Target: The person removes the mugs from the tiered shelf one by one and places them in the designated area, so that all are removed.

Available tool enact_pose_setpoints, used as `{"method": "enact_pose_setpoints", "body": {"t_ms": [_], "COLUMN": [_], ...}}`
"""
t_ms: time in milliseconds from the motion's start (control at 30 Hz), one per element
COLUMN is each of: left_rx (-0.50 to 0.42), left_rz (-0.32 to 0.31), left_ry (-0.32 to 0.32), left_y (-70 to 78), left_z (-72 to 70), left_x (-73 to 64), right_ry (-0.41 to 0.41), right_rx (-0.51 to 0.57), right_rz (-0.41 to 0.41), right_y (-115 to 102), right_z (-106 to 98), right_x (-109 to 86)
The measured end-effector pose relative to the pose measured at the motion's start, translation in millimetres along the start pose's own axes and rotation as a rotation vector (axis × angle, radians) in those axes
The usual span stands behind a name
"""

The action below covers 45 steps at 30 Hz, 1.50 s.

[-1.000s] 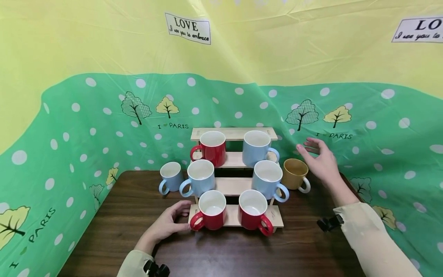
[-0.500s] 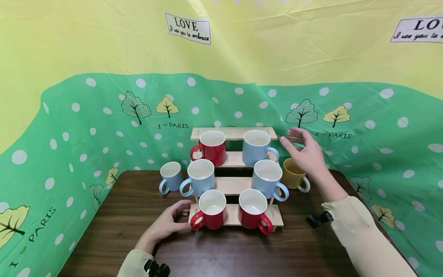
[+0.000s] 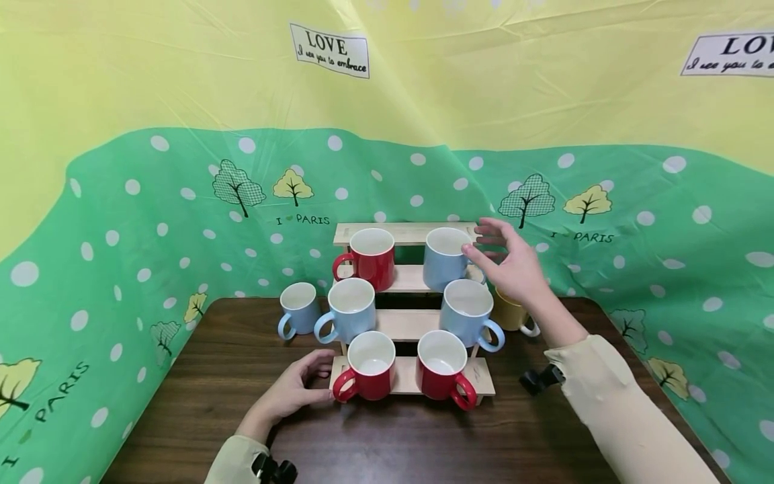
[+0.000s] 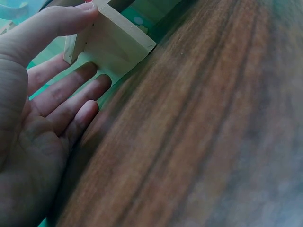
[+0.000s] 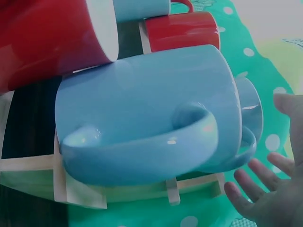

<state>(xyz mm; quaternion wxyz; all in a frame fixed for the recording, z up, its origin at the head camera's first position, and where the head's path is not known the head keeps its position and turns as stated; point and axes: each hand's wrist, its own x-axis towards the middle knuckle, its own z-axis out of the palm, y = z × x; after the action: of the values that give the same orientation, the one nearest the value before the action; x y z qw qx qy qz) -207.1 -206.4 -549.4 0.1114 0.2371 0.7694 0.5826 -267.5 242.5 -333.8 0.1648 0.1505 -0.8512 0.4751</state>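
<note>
My left hand holds the left end of the lowest shelf of a tiered wooden rack; the left wrist view has the thumb and index finger on either side of the wood. My right hand, fingers spread, is beside the light blue mug on the rack's upper right; no firm grip shows. A red mug stands to that mug's left. One tier lower are a left blue mug and a right blue mug. The bottom tier bears a left red mug and a right red mug.
On the dark wooden table, another blue mug stands left of the rack. A yellow-brown mug with a white handle stands right of it, partly hidden by my right hand. A printed cloth hangs behind.
My right hand has moved left, from above the yellow-brown mug to the upper right blue mug. My left hand and the mugs have stayed in place.
</note>
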Motion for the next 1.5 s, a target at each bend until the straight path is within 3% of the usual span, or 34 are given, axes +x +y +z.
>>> {"method": "enact_pose_setpoints", "body": {"t_ms": [433, 800, 1500], "left_rx": [0.001, 0.007, 0.009], "left_rz": [0.006, 0.012, 0.008], "left_ry": [0.001, -0.001, 0.0], "left_y": [-0.3, -0.2, 0.6], "left_z": [0.0, 0.2, 0.3], "left_x": [-0.3, 0.1, 0.3], "right_ry": [-0.104, -0.121, -0.112], "right_rx": [-0.05, -0.142, -0.11], "right_rz": [0.063, 0.058, 0.065], "right_y": [2, 1, 2], "right_z": [10, 18, 21], "right_x": [7.3, 13.3, 13.2]}}
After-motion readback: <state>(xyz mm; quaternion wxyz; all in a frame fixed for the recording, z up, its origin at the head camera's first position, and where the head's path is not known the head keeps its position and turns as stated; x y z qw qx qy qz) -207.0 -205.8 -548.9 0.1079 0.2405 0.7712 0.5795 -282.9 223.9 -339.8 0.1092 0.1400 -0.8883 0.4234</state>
